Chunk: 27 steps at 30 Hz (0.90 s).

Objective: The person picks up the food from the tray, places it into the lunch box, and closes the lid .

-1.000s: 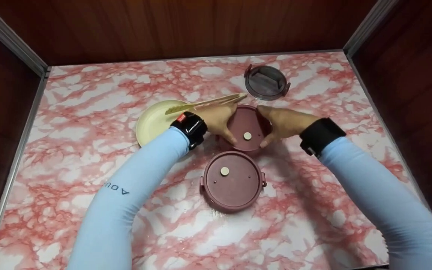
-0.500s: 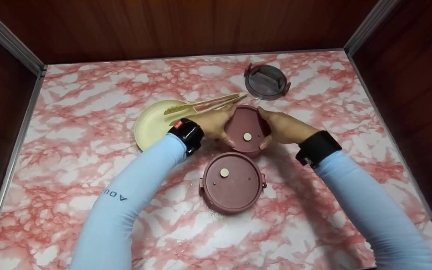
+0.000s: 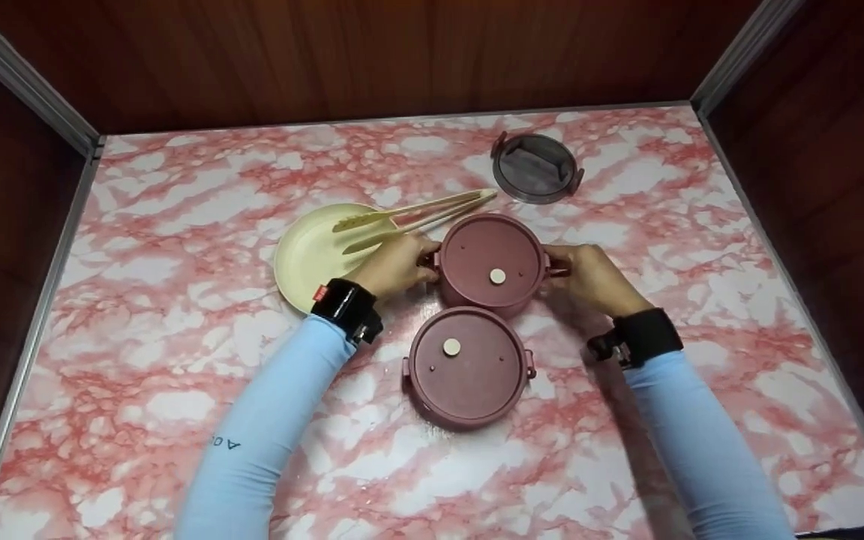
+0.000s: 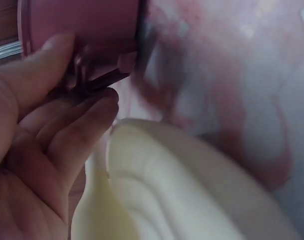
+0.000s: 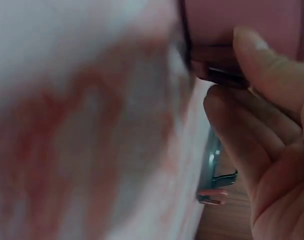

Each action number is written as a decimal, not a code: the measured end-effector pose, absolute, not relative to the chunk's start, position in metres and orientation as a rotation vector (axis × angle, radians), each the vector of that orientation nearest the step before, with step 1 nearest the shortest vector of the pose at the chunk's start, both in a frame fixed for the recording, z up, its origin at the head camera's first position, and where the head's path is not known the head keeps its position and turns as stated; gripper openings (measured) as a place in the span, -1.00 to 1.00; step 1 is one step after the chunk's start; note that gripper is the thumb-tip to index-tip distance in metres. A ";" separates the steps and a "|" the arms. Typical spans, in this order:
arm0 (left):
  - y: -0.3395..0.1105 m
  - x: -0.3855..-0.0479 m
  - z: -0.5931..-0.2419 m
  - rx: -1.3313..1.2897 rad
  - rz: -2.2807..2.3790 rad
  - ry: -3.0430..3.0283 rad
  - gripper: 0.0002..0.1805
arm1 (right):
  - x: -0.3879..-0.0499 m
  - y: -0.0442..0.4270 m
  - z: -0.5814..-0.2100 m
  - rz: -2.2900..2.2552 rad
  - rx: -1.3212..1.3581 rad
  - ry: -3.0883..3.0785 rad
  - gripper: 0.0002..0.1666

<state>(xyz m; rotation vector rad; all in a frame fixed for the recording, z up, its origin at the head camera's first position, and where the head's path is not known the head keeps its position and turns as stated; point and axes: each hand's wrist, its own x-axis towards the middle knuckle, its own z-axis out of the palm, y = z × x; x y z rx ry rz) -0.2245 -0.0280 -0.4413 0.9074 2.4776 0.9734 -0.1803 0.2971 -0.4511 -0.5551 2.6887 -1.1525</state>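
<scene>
Two round mauve lunch boxes with clip-on lids stand one behind the other in the head view. At the rear lunch box (image 3: 490, 253), my left hand (image 3: 394, 266) pinches the left side clip (image 4: 99, 75) between thumb and fingers. My right hand (image 3: 593, 274) does the same at the right side clip (image 5: 224, 75). In both wrist views the thumb lies against the box wall, with the fingers beneath the clip. The rear box's lid is on, its pale round valve button (image 3: 498, 277) facing up. The front lunch box (image 3: 466, 367) is lidded too, untouched by either hand.
A pale yellow plate (image 3: 301, 255) lies left of the boxes, partly behind my left hand. Yellow tongs (image 3: 432, 212) rest across its rim. A dark translucent lid (image 3: 535, 169) with side clips lies at the back right. Dark wood panels (image 3: 402, 60) border the marbled tabletop.
Both hands have moved from the rear lunch box's lid edge outward and down to its side clips. The lid's top is now fully visible. The boxes have stayed in place.
</scene>
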 end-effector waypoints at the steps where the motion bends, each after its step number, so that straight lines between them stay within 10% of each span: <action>1: -0.027 -0.225 -0.444 0.907 0.970 2.493 -0.56 | -0.180 0.297 -0.455 -1.162 -0.552 2.701 -0.39; 7: -0.024 -0.224 -0.450 0.874 0.924 2.507 -0.52 | -0.181 0.299 -0.466 -1.203 -0.542 2.685 -0.51; 14: -0.031 -0.228 -0.445 0.804 1.026 2.334 -0.60 | -0.178 0.303 -0.460 -1.310 -0.496 2.520 -0.16; 21: -0.028 -0.234 -0.437 0.868 0.949 2.316 0.14 | -0.179 0.291 -0.450 -1.172 -0.605 2.554 0.45; 27: -0.021 -0.235 -0.443 0.873 1.018 2.333 0.36 | -0.182 0.281 -0.445 -1.052 -0.592 2.620 0.60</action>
